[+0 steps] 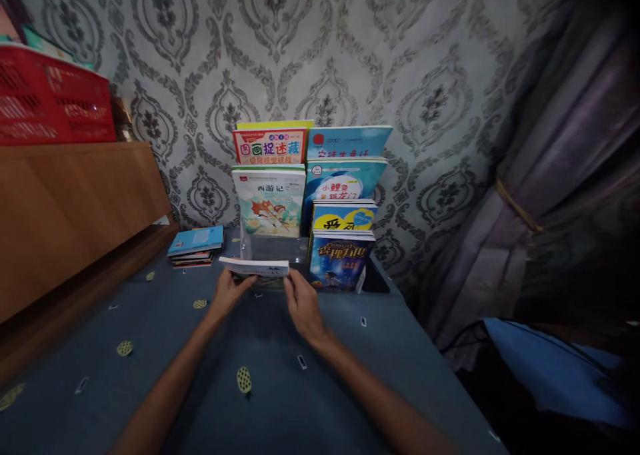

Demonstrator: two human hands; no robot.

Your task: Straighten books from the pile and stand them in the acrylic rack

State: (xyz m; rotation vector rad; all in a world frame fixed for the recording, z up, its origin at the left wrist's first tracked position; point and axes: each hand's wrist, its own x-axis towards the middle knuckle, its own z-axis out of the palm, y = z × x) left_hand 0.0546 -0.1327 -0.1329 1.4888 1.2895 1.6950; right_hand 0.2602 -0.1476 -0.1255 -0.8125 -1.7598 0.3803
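Observation:
Between both hands is a white-edged book [255,267], held level with its spine toward me. My left hand [231,292] grips its left part, thumb along the near edge. At its right end, my right hand [303,302] has its fingers closed on the corner. Just behind the held book is a clear front compartment of the tiered book rack [273,248]. A white picture book [273,202] stands upright in the tier behind it. To the right, a dark blue book [340,262] stands in the front tier, with a yellow and blue book [345,215] behind it.
A small stack of books [197,243] lies left of the rack on the blue patterned tablecloth [200,368]. A wooden cabinet [75,208] bearing a red basket [55,98] stands at left. A tied curtain [480,242] hangs at right, beyond the table's edge.

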